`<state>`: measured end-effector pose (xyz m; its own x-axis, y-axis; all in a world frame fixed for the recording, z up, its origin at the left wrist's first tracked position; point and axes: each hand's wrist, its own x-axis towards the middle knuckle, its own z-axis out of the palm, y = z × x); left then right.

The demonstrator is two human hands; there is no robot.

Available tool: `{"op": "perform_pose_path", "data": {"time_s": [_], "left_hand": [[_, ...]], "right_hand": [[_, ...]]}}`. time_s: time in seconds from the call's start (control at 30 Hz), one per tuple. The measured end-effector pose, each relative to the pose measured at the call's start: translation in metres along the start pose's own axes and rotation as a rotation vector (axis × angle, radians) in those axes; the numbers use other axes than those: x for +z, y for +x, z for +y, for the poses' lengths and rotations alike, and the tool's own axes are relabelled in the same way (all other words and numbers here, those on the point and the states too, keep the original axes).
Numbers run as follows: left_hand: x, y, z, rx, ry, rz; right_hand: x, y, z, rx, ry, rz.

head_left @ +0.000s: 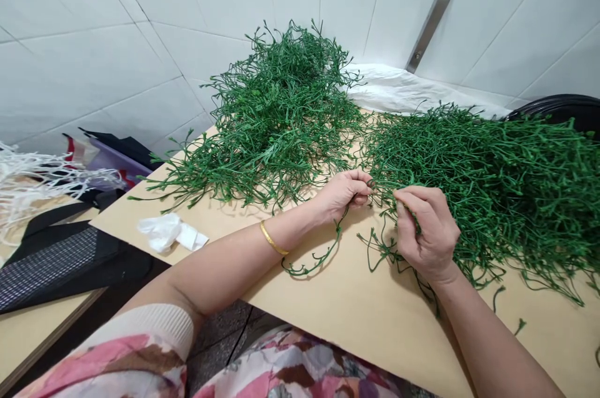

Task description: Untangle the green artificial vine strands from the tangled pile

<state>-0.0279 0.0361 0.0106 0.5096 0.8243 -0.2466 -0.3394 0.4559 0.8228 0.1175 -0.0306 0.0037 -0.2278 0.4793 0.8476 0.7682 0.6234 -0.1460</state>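
My left hand (347, 193) is closed, with its thumb and fingers pinching a thin green cord. From below it hangs a cord end (323, 258) with small knobs along it, curving over the tabletop. Just to the right, my right hand (427, 232) pinches a green strand between thumb and fingertips, its tips level with the left ones. Under and beside it lie loose green cords (382, 248) with small bud-like ends. Behind my left hand rises a large tangled heap of the cords (290, 104), and a second heap (492, 179) spreads to the right.
The pale wooden table (328, 323) stands against a white tiled wall (351, 4) with a metal bracket (435, 14). A crumpled white tissue (171, 232) lies at the left. White cords (42, 179) and a black mesh item (60, 267) are further left. White sheeting (398, 85) lies behind.
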Motion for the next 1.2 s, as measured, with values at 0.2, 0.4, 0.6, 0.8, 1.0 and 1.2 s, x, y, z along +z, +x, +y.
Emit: {"op": "perform_pose_path", "data": {"time_s": [0.2,0.4,0.6,0.8,1.0,1.2], "left_hand": [[0.001,-0.002,-0.001,-0.035,0.049,-0.040],[-0.001,0.000,-0.003,-0.023,0.085,-0.064],[-0.002,0.000,-0.003,-0.054,0.082,-0.089],[-0.004,0.000,-0.002,-0.056,0.088,-0.150],[-0.005,0.000,-0.005,-0.024,0.102,-0.192],[-0.003,-0.001,-0.005,-0.040,0.140,-0.166]], "right_hand": [[0.004,-0.001,0.003,-0.016,0.047,-0.085],[0.008,-0.004,0.011,0.032,-0.019,-0.176],[0.009,-0.004,0.013,0.098,-0.122,-0.284],[0.010,-0.005,0.016,0.269,0.000,-0.347],[0.011,-0.006,0.022,0.351,0.175,-0.396],[0.007,-0.004,0.022,0.210,-0.055,-0.433]]}}
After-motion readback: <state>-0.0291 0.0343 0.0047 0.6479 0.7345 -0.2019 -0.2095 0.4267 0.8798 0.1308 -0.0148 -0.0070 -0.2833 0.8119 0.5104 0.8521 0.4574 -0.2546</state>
